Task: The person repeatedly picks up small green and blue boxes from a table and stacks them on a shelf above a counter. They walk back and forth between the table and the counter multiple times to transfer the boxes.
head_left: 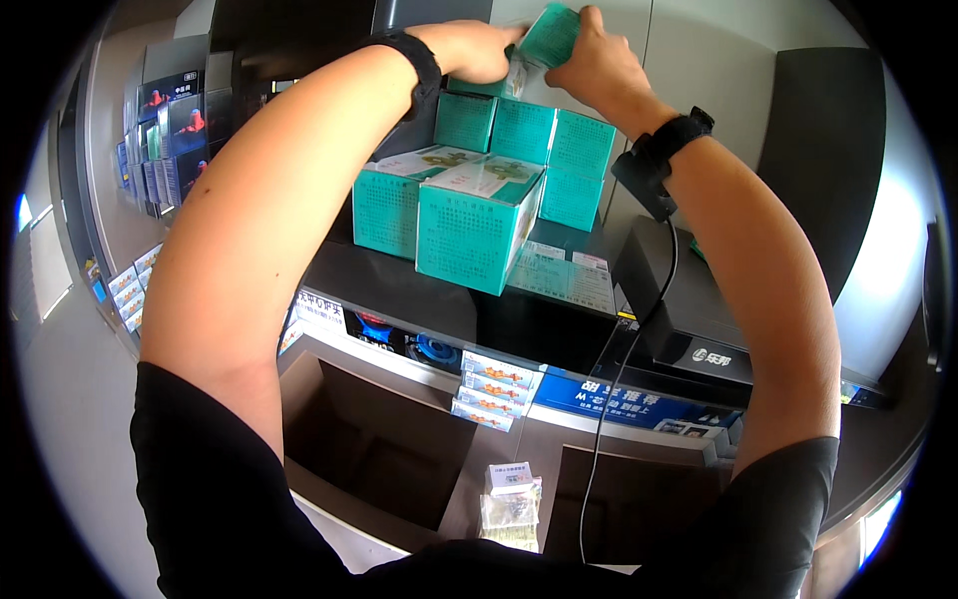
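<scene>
High above a stack of teal cardboard boxes, my right hand (604,68) grips a small teal box (552,36) by its right side, and the box is tilted. My left hand (477,50) reaches in from the left, close beside that box. Its fingers are blurred and partly hidden, so I cannot make out their grip. Under my left hand sits another teal box (487,88) on top of the stack. Lower down, a row of similar boxes (525,130) stands at the back. In front of them rests a large teal box (469,230) with a white patterned top.
The boxes stand on a dark counter (399,268). A flat teal-and-white carton (564,280) lies right of the large box. A black cable (597,459) hangs from my right wristband. Below are dark open compartments (384,439) and small stacked packets (511,504).
</scene>
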Motion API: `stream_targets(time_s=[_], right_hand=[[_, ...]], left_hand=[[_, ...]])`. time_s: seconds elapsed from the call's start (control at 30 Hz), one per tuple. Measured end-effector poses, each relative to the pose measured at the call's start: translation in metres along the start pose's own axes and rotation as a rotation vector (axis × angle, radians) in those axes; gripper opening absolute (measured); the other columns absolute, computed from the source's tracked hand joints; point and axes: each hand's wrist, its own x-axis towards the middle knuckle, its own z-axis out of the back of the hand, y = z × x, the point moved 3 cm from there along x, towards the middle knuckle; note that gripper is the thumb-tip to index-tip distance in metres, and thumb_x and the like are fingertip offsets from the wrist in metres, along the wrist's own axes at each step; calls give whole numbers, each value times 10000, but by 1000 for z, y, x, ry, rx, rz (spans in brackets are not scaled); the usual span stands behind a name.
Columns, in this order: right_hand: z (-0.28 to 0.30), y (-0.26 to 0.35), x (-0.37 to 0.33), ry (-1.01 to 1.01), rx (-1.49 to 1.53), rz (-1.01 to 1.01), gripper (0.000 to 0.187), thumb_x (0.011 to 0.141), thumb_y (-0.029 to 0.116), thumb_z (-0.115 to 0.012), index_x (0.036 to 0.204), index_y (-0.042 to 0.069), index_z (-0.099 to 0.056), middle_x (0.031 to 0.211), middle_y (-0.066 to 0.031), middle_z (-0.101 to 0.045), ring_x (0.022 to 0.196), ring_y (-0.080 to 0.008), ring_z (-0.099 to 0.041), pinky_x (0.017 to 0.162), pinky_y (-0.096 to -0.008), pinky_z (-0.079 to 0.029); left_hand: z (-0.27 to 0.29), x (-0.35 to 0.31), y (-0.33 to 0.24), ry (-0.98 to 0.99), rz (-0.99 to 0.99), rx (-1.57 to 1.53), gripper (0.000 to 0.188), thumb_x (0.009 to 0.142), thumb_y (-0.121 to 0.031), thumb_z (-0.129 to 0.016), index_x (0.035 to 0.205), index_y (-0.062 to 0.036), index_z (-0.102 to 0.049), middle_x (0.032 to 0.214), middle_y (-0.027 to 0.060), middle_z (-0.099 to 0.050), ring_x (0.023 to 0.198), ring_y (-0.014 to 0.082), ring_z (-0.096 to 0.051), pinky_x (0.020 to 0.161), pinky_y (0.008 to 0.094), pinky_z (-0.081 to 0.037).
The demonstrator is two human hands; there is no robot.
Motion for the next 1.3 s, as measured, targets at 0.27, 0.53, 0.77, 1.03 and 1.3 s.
stream_targets(time_s=[0.27,0.53,0.77,1.03,1.3], right_hand=[[-39,-13,4,174,-114,281,795,768,252,-817,1396,81,-362,1039,-293,-656,990,-451,-659,838,-489,-565],[-44,-2,1,38,-314,240,639,914,321,-633,1434,118,-322,1111,-225,-667,1021,-393,-665,828,-464,-557],[30,90,-153,326,-163,595,462,880,431,-658,1088,18,-650,894,-167,-703,849,-286,-711,724,-388,-574],[54,91,-158,303,-354,593,633,701,311,-812,1179,-22,-564,1006,-176,-683,845,-320,-707,713,-394,-581],[153,-2,-92,-397,-315,606,505,712,220,-818,1103,-39,-630,891,-201,-692,778,-283,-691,739,-358,-566]], left_hand=[[0,-26,-4,-8,-7,136,578,883,-125,-510,1452,-218,-467,1554,244,-283,1385,382,-386,1149,415,-327],[81,-86,-17,-147,-219,-117,317,888,-118,-522,1151,-17,-668,1102,255,-666,1032,403,-643,911,439,-503],[-6,-106,-3,4,-606,-228,344,964,-84,-492,1297,-39,-568,1268,192,-603,1144,362,-593,972,396,-481],[-19,-166,-3,-425,-336,-486,250,986,-114,-504,1221,-64,-576,1102,179,-626,995,402,-601,856,389,-506],[-50,-215,-51,-646,-59,-172,597,804,-142,-667,1350,-45,-446,1303,211,-420,1228,437,-354,1018,532,-353]])
